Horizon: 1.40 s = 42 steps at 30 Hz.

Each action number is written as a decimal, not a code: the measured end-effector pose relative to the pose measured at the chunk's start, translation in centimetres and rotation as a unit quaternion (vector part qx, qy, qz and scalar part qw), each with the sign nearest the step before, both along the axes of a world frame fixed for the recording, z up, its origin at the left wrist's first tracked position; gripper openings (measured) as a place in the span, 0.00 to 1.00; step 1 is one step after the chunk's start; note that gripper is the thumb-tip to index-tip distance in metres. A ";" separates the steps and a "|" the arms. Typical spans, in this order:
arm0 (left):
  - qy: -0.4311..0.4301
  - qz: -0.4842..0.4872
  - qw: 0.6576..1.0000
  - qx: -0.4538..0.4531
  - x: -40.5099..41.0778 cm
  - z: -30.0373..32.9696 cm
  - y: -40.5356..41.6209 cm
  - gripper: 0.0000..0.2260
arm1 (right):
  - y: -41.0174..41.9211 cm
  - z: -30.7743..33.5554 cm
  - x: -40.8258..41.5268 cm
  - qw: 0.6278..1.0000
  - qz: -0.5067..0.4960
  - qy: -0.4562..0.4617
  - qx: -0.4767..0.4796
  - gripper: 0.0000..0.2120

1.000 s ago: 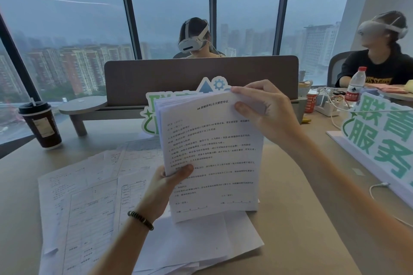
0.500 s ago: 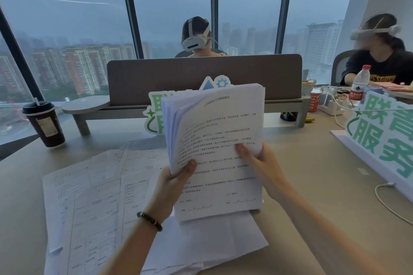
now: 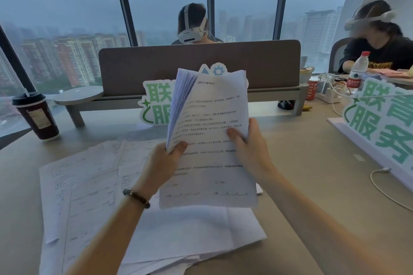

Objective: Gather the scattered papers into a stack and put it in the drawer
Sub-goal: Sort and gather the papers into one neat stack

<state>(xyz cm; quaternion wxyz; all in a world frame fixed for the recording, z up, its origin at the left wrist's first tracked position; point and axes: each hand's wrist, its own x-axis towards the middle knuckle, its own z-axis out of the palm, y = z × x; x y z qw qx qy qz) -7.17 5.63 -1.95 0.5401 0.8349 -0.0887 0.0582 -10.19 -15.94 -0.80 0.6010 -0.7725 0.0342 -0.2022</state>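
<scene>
Holding: stack of papers (image 3: 212, 140) upright above the desk (image 3: 312, 185), top sheets fanned apart.
Left hand (image 3: 161, 163): thumb pinching the stack's left edge.
Right hand (image 3: 250, 147): thumb pressed on the front sheet, fingers curled behind the stack's right edge.
Loose papers (image 3: 89, 185): scattered flat below and left of the stack.
Coffee cup (image 3: 36, 116): far left of the stack.

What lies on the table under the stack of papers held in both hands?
Under the stack of papers, loose sheets lie spread on the table. The stack and both forearms cover part of them, so their number is unclear.
</scene>
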 end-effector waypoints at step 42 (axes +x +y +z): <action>0.284 0.005 0.951 -0.125 1.5 -5.3 5.6 0.11 | -9.1 -6.9 0.8 0.951 -0.016 0.307 -0.046 0.11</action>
